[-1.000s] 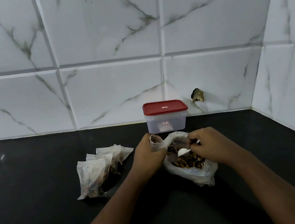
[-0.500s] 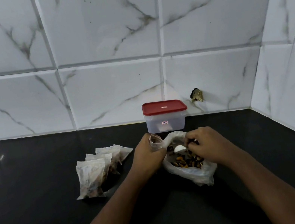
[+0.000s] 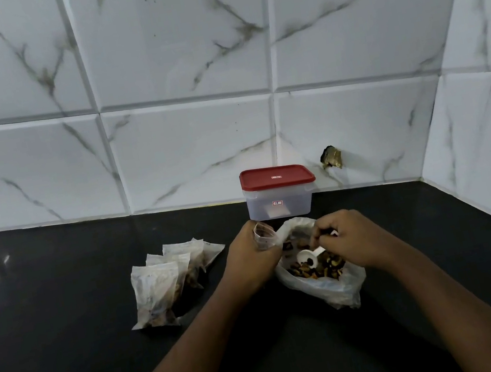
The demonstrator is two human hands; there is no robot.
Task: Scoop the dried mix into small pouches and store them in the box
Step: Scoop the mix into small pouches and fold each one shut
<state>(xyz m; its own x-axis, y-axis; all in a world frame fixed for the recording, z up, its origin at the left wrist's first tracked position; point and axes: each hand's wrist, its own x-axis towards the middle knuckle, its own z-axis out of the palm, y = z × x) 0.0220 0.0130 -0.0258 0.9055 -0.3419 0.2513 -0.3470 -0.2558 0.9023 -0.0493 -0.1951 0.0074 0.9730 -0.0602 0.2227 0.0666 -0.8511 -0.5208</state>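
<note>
A clear plastic bag [image 3: 337, 287] of brown dried mix [image 3: 324, 267] lies open on the black counter. My right hand [image 3: 350, 241] pinches the handle of a small white scoop [image 3: 307, 256], whose bowl sits just above the mix with a few pieces in it. My left hand [image 3: 250, 258] grips a small clear pouch [image 3: 264, 237] with its mouth up, right beside the bag's left rim. A clear box with a red lid [image 3: 278, 194], closed, stands behind the bag against the wall.
Several filled pouches [image 3: 169, 281] lie in a pile to the left of my left hand. Marble-look tiled walls bound the black counter [image 3: 72, 364] at the back and on the right.
My right hand drew the scoop out of the mix and turned it, so the bowl now shows with a few pieces. My left hand and the pouch stayed put.
</note>
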